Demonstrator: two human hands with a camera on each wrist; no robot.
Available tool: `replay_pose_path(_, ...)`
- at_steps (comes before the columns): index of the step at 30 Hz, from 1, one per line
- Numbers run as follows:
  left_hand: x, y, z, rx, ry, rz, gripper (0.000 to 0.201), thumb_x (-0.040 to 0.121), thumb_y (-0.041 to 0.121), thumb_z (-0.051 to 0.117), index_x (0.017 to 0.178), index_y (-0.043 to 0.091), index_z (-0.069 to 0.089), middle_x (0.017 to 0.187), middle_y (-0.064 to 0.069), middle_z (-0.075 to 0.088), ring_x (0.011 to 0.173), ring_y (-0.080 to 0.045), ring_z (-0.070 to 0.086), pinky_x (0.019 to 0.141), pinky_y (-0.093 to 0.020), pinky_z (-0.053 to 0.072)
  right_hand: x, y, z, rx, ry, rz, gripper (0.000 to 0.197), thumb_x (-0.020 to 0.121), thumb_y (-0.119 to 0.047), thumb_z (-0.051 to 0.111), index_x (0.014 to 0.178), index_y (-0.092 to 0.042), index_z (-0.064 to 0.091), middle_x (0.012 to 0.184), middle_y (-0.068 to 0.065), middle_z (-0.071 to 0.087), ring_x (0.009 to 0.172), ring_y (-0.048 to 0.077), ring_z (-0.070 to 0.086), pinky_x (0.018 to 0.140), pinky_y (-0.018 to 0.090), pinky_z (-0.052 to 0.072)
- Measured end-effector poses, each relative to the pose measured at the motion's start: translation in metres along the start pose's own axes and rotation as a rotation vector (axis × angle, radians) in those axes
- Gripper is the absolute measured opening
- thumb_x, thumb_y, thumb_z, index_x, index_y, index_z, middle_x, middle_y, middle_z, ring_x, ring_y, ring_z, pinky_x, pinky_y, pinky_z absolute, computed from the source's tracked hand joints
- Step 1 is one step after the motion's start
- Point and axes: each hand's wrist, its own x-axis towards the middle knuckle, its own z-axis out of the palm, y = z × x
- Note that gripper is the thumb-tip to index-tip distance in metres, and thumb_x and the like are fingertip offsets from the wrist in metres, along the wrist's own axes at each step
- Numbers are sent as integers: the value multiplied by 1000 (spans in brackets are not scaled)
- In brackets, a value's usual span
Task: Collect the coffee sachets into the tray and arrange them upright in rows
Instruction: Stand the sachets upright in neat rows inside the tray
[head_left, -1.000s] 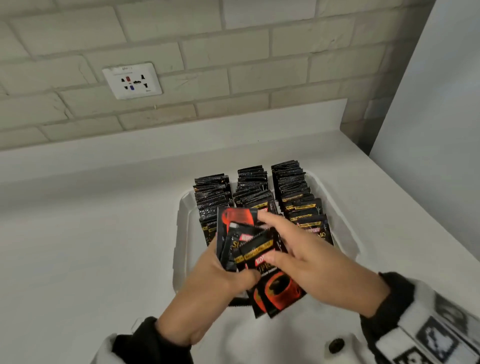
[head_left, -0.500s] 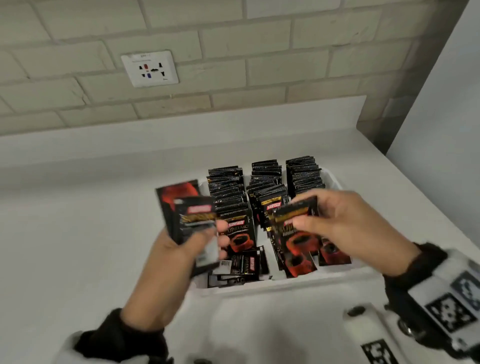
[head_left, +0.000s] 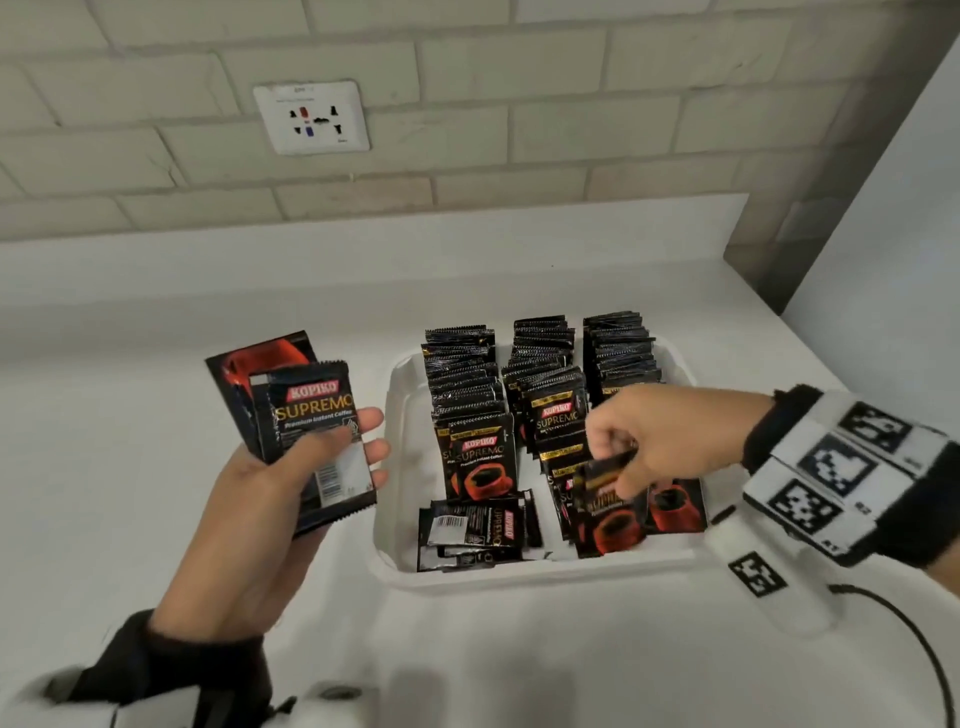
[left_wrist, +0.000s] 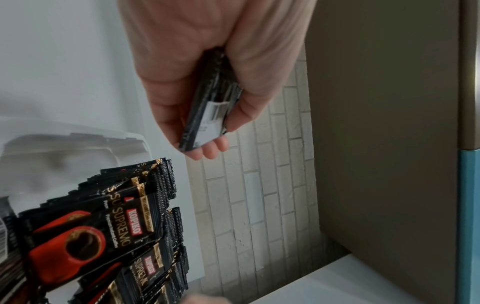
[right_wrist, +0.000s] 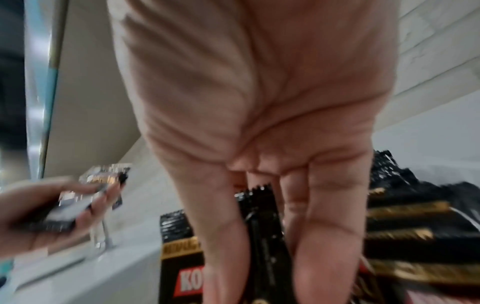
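The left hand (head_left: 260, 499) is held palm up over the white countertop (head_left: 130, 519), left of the tray, its thumb and fingers curled round a small fanned stack of black foil coffee sachets (head_left: 306, 431) printed with a red cup and gold lettering. From the left wrist view the same stack (left_wrist: 210, 107) is seen edge-on, clamped between thumb and fingers. The right hand (head_left: 660, 436) reaches down into the shallow white plastic tray (head_left: 395, 467) and pinches the top edge of one black sachet (head_left: 608, 499) at the near end of the middle row, between thumb and fingertips (right_wrist: 327, 236). Three rows of upright sachets (head_left: 545, 374) stand in the tray, running from near to far. A few flat sachets (head_left: 472, 530) lie in the tray's near left corner. A white wall socket (head_left: 311, 117) sits in the pale brick wall (head_left: 519, 104) behind
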Motion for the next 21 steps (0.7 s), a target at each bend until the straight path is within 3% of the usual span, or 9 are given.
replay_pose_path(2, 1, -1, 2, 8, -7, -14, 18, 87, 1, 50, 87, 9, 65, 83, 1, 75, 69, -12, 71, 56, -22, 57, 7, 4, 9, -118, -17, 19, 29, 80, -16, 69, 74, -27, 43, 85, -6, 54, 67, 11, 56, 56, 19, 44)
replay_pose_path(6, 3, -1, 7, 36, -28, -27, 16, 87, 3, 51, 90, 9, 65, 85, 1, 75, 70, -12, 71, 57, -22, 57, 17, 0, 16, -364, 19, -1, 43, 77, -28, 72, 67, -24, 30, 69, -8, 39, 57, 6, 32, 49, 20, 28)
replay_pose_path(10, 5, -2, 8, 55, -33, -25, 14, 85, 4, 53, 88, 8, 66, 86, 0, 75, 70, -13, 71, 59, -24, 58, 24, -7, 14, -573, 69, -14, 43, 77, -40, 69, 69, -25, 31, 67, -10, 33, 56, 7, 34, 48, 23, 30)
replay_pose_path(12, 5, -2, 6, 54, -43, -27, 11, 71, 12, 65, 79, 9, 71, 88, -1, 75, 71, -14, 72, 58, -24, 58, 28, -8, 12, -578, 123, -23, 33, 78, -41, 69, 86, -22, 43, 70, -11, 36, 64, 14, 42, 52, 25, 35)
replay_pose_path(14, 4, -1, 7, 65, -47, -25, 26, 44, 25, 70, 68, 15, 76, 87, -1, 75, 72, -15, 72, 57, -24, 57, 34, -10, 7, -539, 191, -13, 34, 80, -37, 67, 104, -21, 50, 82, -7, 49, 73, 16, 44, 59, 28, 39)
replay_pose_path(15, 4, -2, 7, 68, -41, -29, 30, 39, 27, 69, 67, 18, 76, 87, -1, 75, 72, -15, 72, 57, -25, 57, 37, -10, 5, -521, 225, -7, 33, 82, -35, 66, 106, -20, 50, 89, -4, 54, 74, 17, 46, 62, 29, 39)
replay_pose_path(16, 3, -3, 8, 72, -38, -32, 30, 41, 27, 69, 68, 16, 76, 87, -1, 75, 71, -15, 72, 57, -25, 58, 40, -10, 3, -509, 251, -2, 30, 82, -34, 65, 104, -19, 50, 92, -2, 56, 75, 18, 49, 63, 30, 40)
replay_pose_path(18, 3, -5, 8, 58, -50, -43, 19, 63, 17, 66, 79, 9, 72, 86, -2, 75, 69, -14, 71, 59, -27, 58, 45, -12, 0, -502, 263, 21, 30, 82, -36, 66, 99, -19, 48, 89, -2, 53, 83, 22, 56, 64, 31, 41)
replay_pose_path(21, 2, -6, 10, 53, -51, -57, 15, 81, 7, 55, 91, 6, 65, 87, -2, 75, 69, -14, 71, 60, -26, 58, 48, -15, -2, -562, 279, 28, 41, 83, -40, 64, 110, -15, 48, 101, 2, 58, 91, 24, 59, 63, 31, 40)
